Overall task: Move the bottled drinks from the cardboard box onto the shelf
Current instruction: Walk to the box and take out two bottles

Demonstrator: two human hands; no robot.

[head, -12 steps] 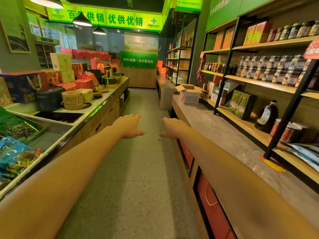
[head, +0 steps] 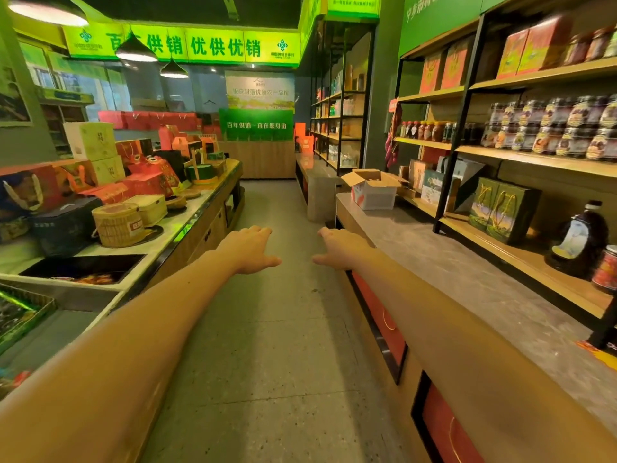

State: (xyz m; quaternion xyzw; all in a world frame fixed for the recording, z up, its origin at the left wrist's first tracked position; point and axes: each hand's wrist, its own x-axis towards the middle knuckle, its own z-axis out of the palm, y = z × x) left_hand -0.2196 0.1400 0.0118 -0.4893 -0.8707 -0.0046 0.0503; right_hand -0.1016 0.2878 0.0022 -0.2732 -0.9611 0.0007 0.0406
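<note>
An open cardboard box (head: 373,192) with raised flaps stands on the grey counter (head: 444,262) at the right, well beyond my hands; its contents do not show. Behind the counter runs a wooden shelf unit (head: 521,252) with a dark bottle (head: 580,240) on its lowest board. My left hand (head: 248,249) and my right hand (head: 339,248) are stretched out over the aisle, palms down, fingers relaxed, holding nothing. The right hand hovers near the counter's front edge.
A display counter (head: 160,242) on the left carries gift boxes and a woven basket (head: 117,223). The shelves on the right hold rows of jars (head: 551,128) and green gift boxes (head: 500,210). The aisle floor (head: 267,345) runs between the two counters.
The view has moved forward along the aisle, so the cardboard box looks nearer. Both hands stay stretched out and empty.
</note>
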